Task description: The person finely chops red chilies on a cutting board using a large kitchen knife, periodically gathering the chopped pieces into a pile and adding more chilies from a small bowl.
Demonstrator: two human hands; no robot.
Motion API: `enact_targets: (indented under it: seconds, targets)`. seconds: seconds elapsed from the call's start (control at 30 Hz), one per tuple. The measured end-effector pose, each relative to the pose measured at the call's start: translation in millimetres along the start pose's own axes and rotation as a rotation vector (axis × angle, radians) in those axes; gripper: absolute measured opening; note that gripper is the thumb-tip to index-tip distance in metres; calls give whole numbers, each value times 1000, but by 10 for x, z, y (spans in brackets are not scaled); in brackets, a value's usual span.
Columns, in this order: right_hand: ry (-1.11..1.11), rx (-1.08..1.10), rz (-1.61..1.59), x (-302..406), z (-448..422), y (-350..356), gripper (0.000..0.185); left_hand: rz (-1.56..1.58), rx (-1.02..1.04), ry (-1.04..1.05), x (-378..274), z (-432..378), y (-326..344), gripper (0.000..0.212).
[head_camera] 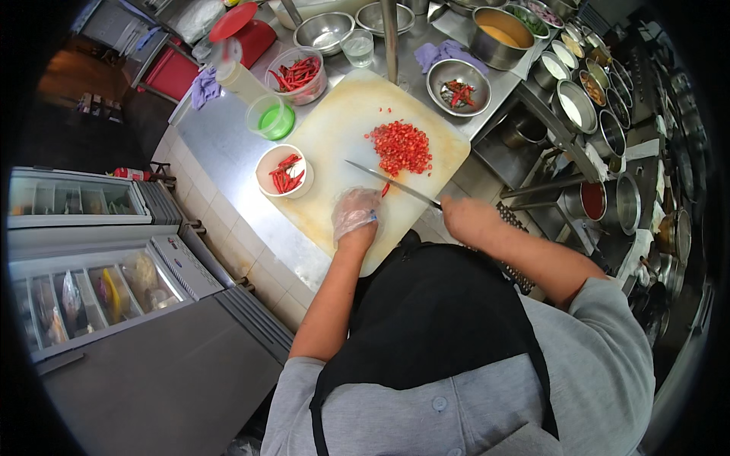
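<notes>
My right hand (465, 219) is closed around the handle of a kitchen knife (393, 185), whose blade slants up and left over the cutting board (331, 131). My left hand (356, 214), in a clear plastic glove, rests on the board below the blade. Its fingertips are near a red chili (386, 188) that lies by the blade; whether they grip it, I cannot tell. Beyond the knife is a pile of chopped red chili (402, 147). A white tub (284, 171) with whole red chilies stands at the board's left edge.
A clear tub of red chilies (295, 76), a green-bottomed container (270, 118) and a squeeze bottle (242, 82) stand behind left, near a red scale (242, 35). A steel bowl (458, 88) with chili scraps stands behind right. A metal post (390, 43) rises behind the board.
</notes>
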State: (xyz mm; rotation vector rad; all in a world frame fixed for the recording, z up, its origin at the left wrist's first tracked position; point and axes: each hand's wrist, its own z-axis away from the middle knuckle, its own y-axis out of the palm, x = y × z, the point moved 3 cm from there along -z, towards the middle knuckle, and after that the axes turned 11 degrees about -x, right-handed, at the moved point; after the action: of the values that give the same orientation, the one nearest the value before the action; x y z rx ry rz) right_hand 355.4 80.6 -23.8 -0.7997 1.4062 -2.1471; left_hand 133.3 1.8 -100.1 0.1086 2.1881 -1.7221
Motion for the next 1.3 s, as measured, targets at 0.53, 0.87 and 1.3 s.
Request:
enact_targets:
  seconds: [0.53, 0.87, 1.3]
  targets:
    - [24, 27, -52, 28, 28, 105, 28, 27, 11, -45, 36, 0, 125, 16]
    - [43, 48, -87, -5, -37, 127, 27, 53, -3, -135, -68, -56, -5, 15]
    - [15, 127, -50, 147, -34, -292, 27, 43, 46, -171, -4, -55, 21, 16]
